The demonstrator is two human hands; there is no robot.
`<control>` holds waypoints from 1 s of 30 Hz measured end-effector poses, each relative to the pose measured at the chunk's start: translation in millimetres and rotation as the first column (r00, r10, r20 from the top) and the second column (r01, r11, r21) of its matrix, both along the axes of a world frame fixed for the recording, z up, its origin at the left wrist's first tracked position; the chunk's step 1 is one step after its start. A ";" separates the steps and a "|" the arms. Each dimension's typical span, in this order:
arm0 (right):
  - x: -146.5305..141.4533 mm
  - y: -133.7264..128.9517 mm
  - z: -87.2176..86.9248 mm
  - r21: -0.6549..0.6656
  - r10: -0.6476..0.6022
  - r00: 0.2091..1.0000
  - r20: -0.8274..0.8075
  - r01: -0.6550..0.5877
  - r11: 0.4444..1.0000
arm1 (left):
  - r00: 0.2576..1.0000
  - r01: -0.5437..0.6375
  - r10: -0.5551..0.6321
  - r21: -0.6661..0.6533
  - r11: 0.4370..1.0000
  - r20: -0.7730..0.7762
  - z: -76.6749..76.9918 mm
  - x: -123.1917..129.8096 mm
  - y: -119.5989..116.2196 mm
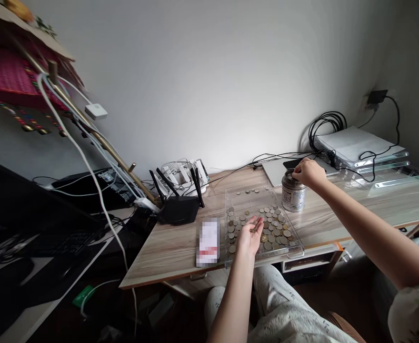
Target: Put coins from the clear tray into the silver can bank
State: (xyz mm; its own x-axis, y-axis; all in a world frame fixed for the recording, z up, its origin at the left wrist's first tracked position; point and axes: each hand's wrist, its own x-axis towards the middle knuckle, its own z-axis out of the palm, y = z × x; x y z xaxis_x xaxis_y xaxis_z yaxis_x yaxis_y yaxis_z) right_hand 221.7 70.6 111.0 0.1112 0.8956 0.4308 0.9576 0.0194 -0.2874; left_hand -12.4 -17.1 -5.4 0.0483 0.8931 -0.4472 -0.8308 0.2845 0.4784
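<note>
My left hand point(250, 237) is turned palm up over a clear plastic tray point(243, 197), its fingers loosely cupped around what look like a few coins. Many silver and brass-coloured coins point(278, 232) lie spread across the tray, thickest on its right side, with a smaller group along the left edge. To the tray's right stands a round metal tin point(294, 196) with a printed pattern. My right hand point(308, 172) is at the tin's top, fingers bent down and pressed together. Whatever those fingers hold is hidden.
A phone-sized item point(208, 243), blurred out, lies left of the tray. Behind it stand a black router point(179, 210) and white devices with cables point(186, 174). At the back right are a flat silver panel point(273, 172), stacked clear trays with paper point(361, 145) and coiled black cable point(325, 125).
</note>
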 end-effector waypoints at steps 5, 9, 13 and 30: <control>1.2 7.9 -0.4 -0.089 -0.041 0.995 0.092 0.050 0.995 | 0.997 -0.013 0.021 0.115 0.993 -0.068 5.2 3.7 -5.2; -10.2 -10.1 -1.6 0.028 -0.012 0.998 0.069 0.010 1.000 | 0.981 0.063 -0.028 0.175 0.983 -0.192 8.6 5.9 -9.7; -49.7 -43.8 -18.1 0.090 0.347 0.938 -0.024 -0.343 0.935 | 0.961 0.134 -0.079 0.194 0.972 -0.263 8.9 7.5 -11.3; -21.8 -21.8 17.1 0.061 0.125 0.984 -0.125 -0.118 0.991 | 0.979 0.197 -0.191 0.093 0.976 -0.073 14.6 2.6 -12.3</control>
State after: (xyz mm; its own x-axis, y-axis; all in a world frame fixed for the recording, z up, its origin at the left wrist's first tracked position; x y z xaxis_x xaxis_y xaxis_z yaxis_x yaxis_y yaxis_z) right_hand 199.9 48.8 128.1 0.0601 0.8822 0.4671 0.9023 0.1521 -0.4035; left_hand -9.8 -29.4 9.2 0.1993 0.9095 -0.3647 -0.7313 0.3858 0.5625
